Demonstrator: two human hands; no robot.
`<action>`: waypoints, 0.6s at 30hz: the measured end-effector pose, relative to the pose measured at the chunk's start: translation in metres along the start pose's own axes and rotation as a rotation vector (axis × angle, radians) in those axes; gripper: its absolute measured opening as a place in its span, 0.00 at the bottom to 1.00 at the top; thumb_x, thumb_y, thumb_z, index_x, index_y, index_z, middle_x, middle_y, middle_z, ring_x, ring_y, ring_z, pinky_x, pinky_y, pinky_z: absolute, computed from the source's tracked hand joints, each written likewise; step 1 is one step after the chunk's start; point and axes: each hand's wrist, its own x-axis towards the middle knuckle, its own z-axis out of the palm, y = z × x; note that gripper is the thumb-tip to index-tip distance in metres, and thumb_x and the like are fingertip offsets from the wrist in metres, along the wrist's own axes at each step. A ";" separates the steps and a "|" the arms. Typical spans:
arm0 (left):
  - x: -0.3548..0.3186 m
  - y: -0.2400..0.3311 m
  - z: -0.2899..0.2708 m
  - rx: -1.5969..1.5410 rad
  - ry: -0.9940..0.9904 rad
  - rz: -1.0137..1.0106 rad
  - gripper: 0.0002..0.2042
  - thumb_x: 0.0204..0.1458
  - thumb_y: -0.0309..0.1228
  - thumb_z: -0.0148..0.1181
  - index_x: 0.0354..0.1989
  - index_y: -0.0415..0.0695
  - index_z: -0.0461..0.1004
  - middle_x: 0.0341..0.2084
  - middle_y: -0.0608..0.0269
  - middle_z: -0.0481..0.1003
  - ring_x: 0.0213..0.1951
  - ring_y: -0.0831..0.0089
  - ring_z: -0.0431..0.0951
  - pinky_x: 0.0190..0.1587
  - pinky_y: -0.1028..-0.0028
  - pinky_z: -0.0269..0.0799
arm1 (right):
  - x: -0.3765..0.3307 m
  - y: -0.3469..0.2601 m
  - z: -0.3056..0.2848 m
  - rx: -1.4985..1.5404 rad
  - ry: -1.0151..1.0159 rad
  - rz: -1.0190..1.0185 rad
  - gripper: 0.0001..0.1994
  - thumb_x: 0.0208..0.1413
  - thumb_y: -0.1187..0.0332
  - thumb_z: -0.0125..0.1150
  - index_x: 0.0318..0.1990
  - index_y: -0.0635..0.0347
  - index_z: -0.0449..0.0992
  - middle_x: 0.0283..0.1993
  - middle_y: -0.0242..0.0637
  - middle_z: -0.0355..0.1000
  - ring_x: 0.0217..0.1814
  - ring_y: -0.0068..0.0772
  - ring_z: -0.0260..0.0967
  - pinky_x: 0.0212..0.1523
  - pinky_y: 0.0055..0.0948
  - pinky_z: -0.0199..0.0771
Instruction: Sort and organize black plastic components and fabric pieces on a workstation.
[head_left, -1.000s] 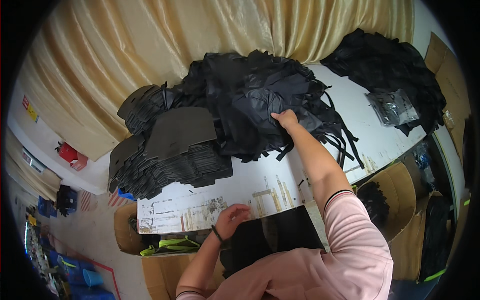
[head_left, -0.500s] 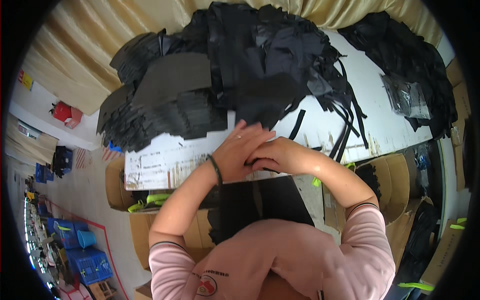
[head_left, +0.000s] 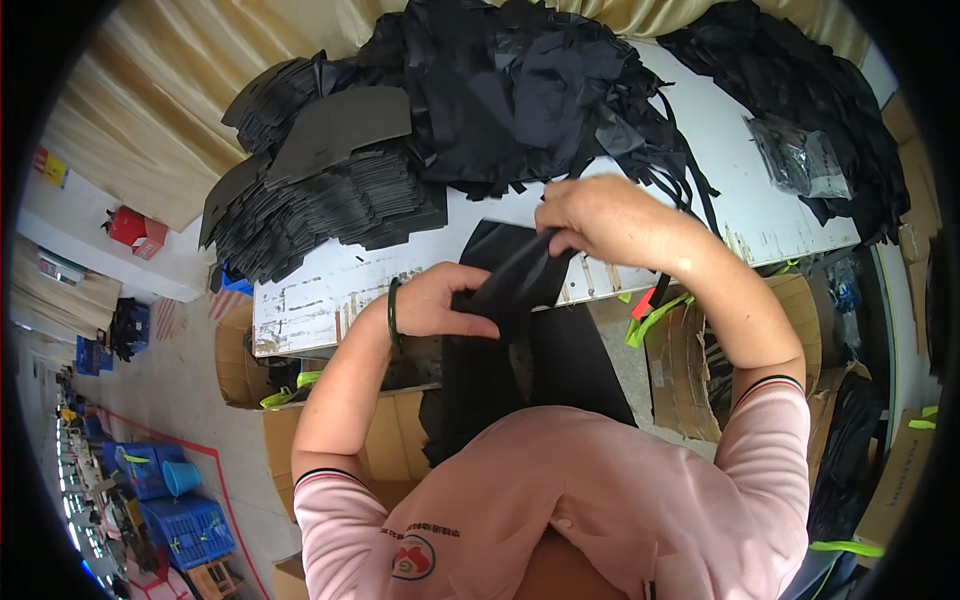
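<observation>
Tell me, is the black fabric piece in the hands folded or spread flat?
Folded: the black fabric piece bends into a crease, pinched by the left hand and right hand.

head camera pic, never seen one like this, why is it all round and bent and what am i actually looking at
The picture comes from a wide fisheye camera worn on a person's head, looking down. That lens bends straight edges and leaves the black rim. There is no machine here: the arms coming up from the bottom are the wearer's own, in a pink shirt.

In front is a white table, worn and marked. On it lie a big heap of black fabric and straps, a stack of flat dark cut panels on the left, and a clear plastic bag on the right beside more black material.

Both hands hold one black fabric piece just above the table's near edge: the left hand, with a dark wristband, grips its lower end, and the right hand pinches its upper end. Cardboard boxes stand under the table.
</observation>
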 end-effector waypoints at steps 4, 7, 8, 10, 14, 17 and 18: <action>-0.005 0.015 0.005 -0.245 -0.174 -0.244 0.17 0.43 0.21 0.70 0.43 0.36 0.76 0.41 0.67 0.78 0.44 0.80 0.73 0.48 0.76 0.69 | 0.014 -0.005 -0.041 -0.299 0.148 -0.019 0.07 0.40 0.79 0.62 0.29 0.59 0.75 0.30 0.34 0.72 0.34 0.35 0.77 0.32 0.33 0.75; -0.016 0.004 0.001 -0.166 -0.218 -0.260 0.15 0.43 0.23 0.70 0.41 0.37 0.76 0.37 0.68 0.78 0.41 0.80 0.74 0.45 0.77 0.69 | 0.017 0.003 -0.058 -0.402 0.214 0.048 0.07 0.40 0.79 0.62 0.30 0.59 0.76 0.31 0.33 0.73 0.36 0.32 0.77 0.36 0.32 0.76; -0.024 -0.007 -0.002 -0.117 -0.222 -0.238 0.12 0.44 0.25 0.70 0.37 0.38 0.77 0.32 0.69 0.78 0.37 0.81 0.74 0.41 0.77 0.70 | 0.019 0.010 -0.060 -0.441 0.230 0.062 0.08 0.40 0.79 0.61 0.30 0.59 0.76 0.32 0.33 0.73 0.37 0.31 0.77 0.37 0.31 0.76; -0.034 -0.023 -0.018 0.062 -0.181 -0.389 0.10 0.45 0.28 0.70 0.33 0.38 0.75 0.26 0.69 0.75 0.32 0.81 0.71 0.36 0.76 0.68 | 0.018 0.034 -0.055 -0.418 0.240 0.120 0.09 0.40 0.80 0.61 0.31 0.59 0.76 0.33 0.34 0.72 0.38 0.34 0.76 0.37 0.33 0.75; -0.078 -0.058 -0.055 0.364 0.306 -0.340 0.09 0.46 0.29 0.67 0.30 0.37 0.74 0.19 0.67 0.69 0.26 0.79 0.67 0.30 0.75 0.66 | 0.013 0.070 -0.029 -0.364 0.340 0.079 0.10 0.41 0.83 0.57 0.32 0.59 0.74 0.31 0.36 0.68 0.38 0.40 0.72 0.35 0.37 0.72; -0.101 -0.044 -0.073 0.781 0.664 -0.248 0.08 0.44 0.28 0.66 0.30 0.40 0.76 0.26 0.58 0.75 0.31 0.61 0.75 0.36 0.67 0.69 | 0.003 0.082 0.001 -0.273 0.546 0.017 0.11 0.39 0.82 0.56 0.32 0.58 0.75 0.31 0.36 0.66 0.38 0.41 0.68 0.36 0.37 0.69; -0.110 -0.047 -0.081 0.942 0.729 -0.197 0.08 0.43 0.29 0.67 0.29 0.41 0.76 0.28 0.58 0.76 0.31 0.58 0.74 0.38 0.65 0.68 | -0.001 0.082 0.012 -0.268 0.541 0.016 0.11 0.39 0.82 0.56 0.32 0.58 0.75 0.31 0.36 0.66 0.38 0.41 0.68 0.36 0.37 0.69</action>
